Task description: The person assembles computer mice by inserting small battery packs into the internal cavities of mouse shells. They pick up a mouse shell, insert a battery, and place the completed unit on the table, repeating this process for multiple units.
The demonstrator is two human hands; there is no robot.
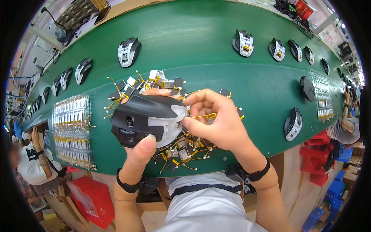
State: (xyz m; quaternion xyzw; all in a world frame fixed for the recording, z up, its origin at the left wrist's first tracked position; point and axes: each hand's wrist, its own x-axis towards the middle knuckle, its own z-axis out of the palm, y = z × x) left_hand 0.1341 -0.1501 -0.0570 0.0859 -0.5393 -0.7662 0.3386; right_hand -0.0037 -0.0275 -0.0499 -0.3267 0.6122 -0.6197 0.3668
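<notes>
A black and light-grey computer mouse is held up over the green bench, tilted on its side. My left hand is closed around it, thumb on the near side and fingers mostly hidden behind. My right hand is at the mouse's grey rear part, thumb and forefinger pinched on the thin lead of a small battery. The battery's yellow-taped end shows by the curled fingers; the lead's plug is hidden at the fingertips. Beneath both hands lies a loose heap of small batteries with yellow tape and thin wires.
Clear plastic trays of batteries lie at the left, and another tray at the right. Several mice line the far side of the green bench. One mouse rests nearer, at right. Other people work at both sides.
</notes>
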